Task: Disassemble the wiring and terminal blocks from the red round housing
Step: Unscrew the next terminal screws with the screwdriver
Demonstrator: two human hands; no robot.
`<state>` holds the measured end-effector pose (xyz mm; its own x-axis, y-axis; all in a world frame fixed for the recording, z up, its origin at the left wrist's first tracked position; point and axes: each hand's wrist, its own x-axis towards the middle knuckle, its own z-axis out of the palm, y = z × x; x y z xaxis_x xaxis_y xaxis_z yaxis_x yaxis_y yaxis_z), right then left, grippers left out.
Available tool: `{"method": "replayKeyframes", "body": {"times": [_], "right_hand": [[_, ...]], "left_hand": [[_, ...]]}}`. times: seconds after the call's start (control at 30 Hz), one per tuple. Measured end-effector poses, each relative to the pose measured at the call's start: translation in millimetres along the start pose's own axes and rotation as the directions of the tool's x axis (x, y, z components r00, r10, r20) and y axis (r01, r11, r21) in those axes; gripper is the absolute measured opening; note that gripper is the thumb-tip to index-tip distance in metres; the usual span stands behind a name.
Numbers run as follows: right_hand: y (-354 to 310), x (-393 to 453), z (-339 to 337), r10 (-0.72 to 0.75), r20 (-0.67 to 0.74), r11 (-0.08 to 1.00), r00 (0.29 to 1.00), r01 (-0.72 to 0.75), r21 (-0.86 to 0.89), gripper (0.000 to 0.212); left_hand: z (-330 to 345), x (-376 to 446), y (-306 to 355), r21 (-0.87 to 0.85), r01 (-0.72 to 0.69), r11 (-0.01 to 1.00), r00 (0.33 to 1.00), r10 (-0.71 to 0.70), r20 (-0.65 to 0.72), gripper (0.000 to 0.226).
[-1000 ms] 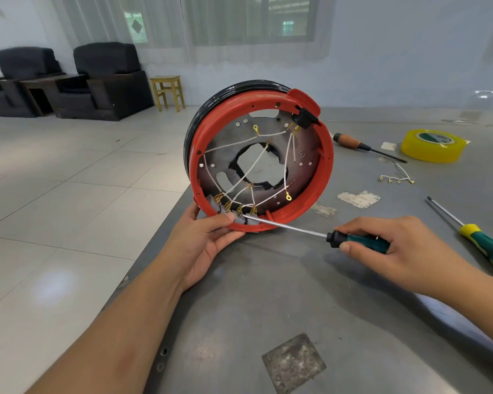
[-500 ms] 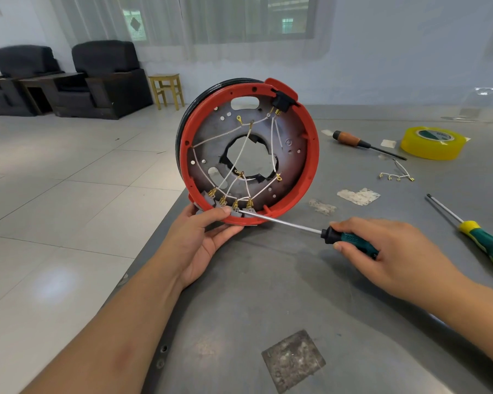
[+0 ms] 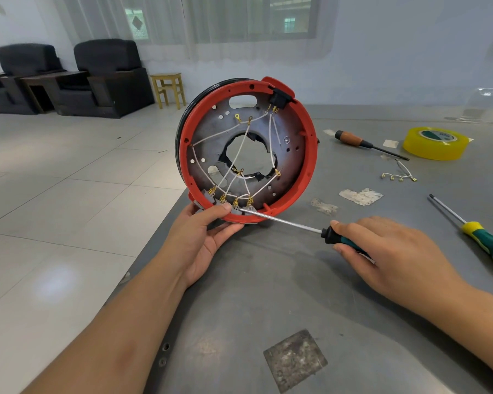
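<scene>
The red round housing (image 3: pixel 308 155) stands on edge at the left side of the grey metal table (image 3: pixel 268 294), its open face toward me. White wires (image 3: pixel 239 150) with brass lugs cross its dark inner plate and run to several grey terminal blocks (image 3: pixel 235 210) at the bottom rim. My left hand (image 3: pixel 202 237) grips that bottom rim, thumb on the blocks. My right hand (image 3: pixel 387 257) holds a green-handled screwdriver (image 3: pixel 285 221) whose tip sits at one terminal block. A black switch (image 3: pixel 278 99) sits at the top of the rim.
Another green and yellow screwdriver (image 3: pixel 484 240) lies at the right edge. A wooden-handled screwdriver (image 3: pixel 359 142), a yellow tape roll (image 3: pixel 436 143) and a loose wire set (image 3: pixel 399 174) lie behind. Scraps of tape (image 3: pixel 360 196) stick to the table. The table's left edge drops to tiled floor.
The housing has swung slightly left and turned, bringing the switch higher. The screwdriver tip stays at the terminal blocks, and both hands keep their holds.
</scene>
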<state>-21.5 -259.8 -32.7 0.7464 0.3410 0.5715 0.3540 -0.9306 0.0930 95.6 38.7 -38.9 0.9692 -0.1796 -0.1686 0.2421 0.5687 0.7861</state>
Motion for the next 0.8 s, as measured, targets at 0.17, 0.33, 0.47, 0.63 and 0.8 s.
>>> {"method": "replayKeyframes", "body": {"times": [0.17,0.33,0.47,0.63,0.8], "right_hand": [[4.7,-0.8,6.2,-0.049,-0.049,0.998,0.998,0.046,-0.052,0.032],[10.4,0.5,6.4,-0.065,-0.078,0.995,0.995,0.059,-0.076,0.026],[6.0,2.2,3.4,-0.045,-0.059,0.999,0.997,0.044,-0.01,0.031],[3.4,-0.3,-5.0,0.057,-0.013,0.982,0.998,-0.053,0.182,0.03],[5.9,3.2,-13.2,0.1,0.011,0.967,0.995,-0.1,0.233,0.032]], "left_hand": [[-1.0,0.3,0.4,0.011,0.006,1.0,1.0,-0.006,-0.001,0.051],[-2.2,-0.4,0.5,0.034,0.017,0.999,1.0,-0.018,0.021,0.035],[-2.0,-0.5,1.1,0.03,0.023,0.999,1.0,-0.023,0.017,0.028],[-1.3,-2.1,1.0,0.027,0.019,0.999,1.0,-0.019,0.016,0.038],[-1.3,-1.5,-0.2,0.009,0.012,1.0,1.0,-0.013,0.023,0.051]]}}
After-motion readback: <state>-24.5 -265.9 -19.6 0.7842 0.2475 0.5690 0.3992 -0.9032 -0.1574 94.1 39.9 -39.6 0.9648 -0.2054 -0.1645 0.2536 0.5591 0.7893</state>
